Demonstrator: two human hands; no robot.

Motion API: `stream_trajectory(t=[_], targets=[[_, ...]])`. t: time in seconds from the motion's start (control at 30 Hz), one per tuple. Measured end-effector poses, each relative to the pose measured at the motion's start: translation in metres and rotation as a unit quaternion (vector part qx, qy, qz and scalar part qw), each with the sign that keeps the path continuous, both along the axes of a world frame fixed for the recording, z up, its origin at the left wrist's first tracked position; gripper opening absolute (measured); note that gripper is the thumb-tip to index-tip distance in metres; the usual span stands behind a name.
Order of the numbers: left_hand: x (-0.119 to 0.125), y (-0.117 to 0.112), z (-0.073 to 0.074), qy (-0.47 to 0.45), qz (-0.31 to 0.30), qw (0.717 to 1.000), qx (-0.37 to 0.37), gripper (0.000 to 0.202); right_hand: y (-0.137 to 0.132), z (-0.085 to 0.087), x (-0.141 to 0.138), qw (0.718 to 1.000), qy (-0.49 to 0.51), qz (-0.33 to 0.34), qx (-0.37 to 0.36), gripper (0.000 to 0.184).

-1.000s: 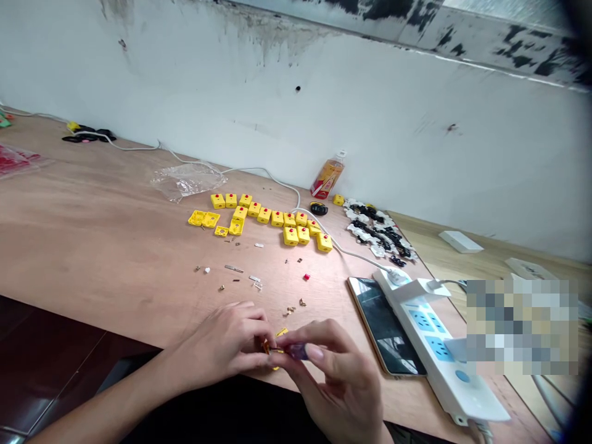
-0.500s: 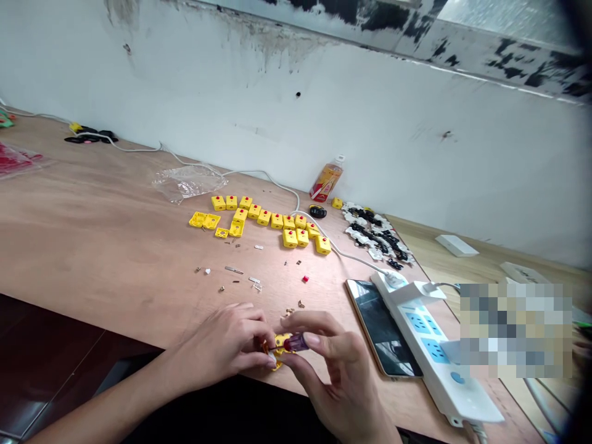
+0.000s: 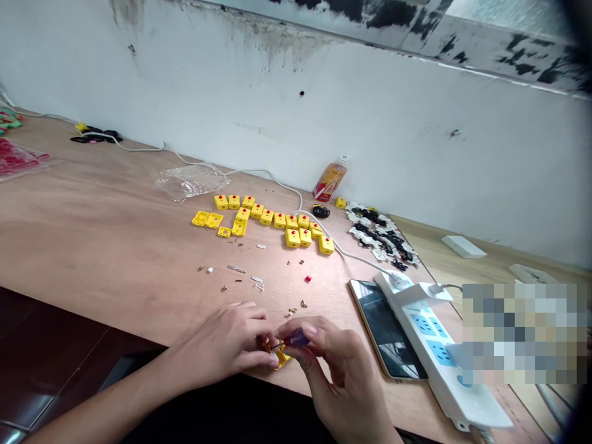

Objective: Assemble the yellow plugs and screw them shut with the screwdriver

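Note:
Near the table's front edge, my left hand [image 3: 238, 339] pinches a small yellow plastic casing [image 3: 282, 357], holding it close to the wood. My right hand [image 3: 337, 364] is closed round the purple handle of a small screwdriver [image 3: 297, 338]. Its thin shaft points left, into the casing by my left fingertips. Part of the casing is hidden behind my fingers. Just beyond lie small brass-coloured screws [image 3: 304, 304] and a red button cap [image 3: 308, 279]. Small metal and white pieces [image 3: 237, 269] are scattered farther left.
Several yellow boxes with red buttons [image 3: 279, 220] stand in rows behind. To the right lie a phone [image 3: 386, 327] and a white power strip [image 3: 444, 351]. A bottle [image 3: 330, 179], a plastic bag [image 3: 192, 180], a white cable and black-and-white parts [image 3: 382, 231] are near the wall.
The screwdriver handle has tilted and moved up slightly, and my right fingers have curled in closer round it. The left hand still holds the casing. The view has shifted a little.

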State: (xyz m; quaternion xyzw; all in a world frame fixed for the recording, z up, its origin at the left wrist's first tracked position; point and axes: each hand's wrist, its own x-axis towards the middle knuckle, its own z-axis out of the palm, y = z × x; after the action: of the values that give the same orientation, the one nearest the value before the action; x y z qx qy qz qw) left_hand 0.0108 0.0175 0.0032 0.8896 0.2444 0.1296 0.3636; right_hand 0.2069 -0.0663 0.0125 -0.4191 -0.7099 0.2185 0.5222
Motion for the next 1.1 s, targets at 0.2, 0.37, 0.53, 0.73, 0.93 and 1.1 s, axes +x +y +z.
stream_trajectory(t=[0.2,0.37,0.53,0.73,0.93,1.1], targets=[[-0.001,-0.001,0.0,-0.011,0.004,1.0,-0.005,0.015,0.002,0.004,0.001,0.999,-0.007,-0.035,0.012,0.052],[0.001,-0.001,0.0,-0.005,0.007,1.0,0.002,0.013,-0.001,0.008,-0.002,0.999,0.008,-0.008,-0.041,0.036],[0.003,-0.003,0.001,0.006,0.016,1.0,0.026,0.014,0.004,0.002,-0.008,0.996,0.05,-0.065,0.037,0.048],[0.003,-0.003,-0.004,-0.014,0.02,0.999,0.024,0.014,0.0,0.006,0.0,0.999,0.01,-0.007,-0.036,0.038],[0.003,-0.004,-0.004,-0.001,0.022,0.999,0.041,0.018,-0.001,0.003,-0.005,0.997,0.052,-0.053,0.032,0.046],[0.004,-0.004,-0.004,0.001,0.019,0.999,0.038,0.019,-0.002,0.007,-0.001,0.999,0.018,0.003,-0.029,0.037]])
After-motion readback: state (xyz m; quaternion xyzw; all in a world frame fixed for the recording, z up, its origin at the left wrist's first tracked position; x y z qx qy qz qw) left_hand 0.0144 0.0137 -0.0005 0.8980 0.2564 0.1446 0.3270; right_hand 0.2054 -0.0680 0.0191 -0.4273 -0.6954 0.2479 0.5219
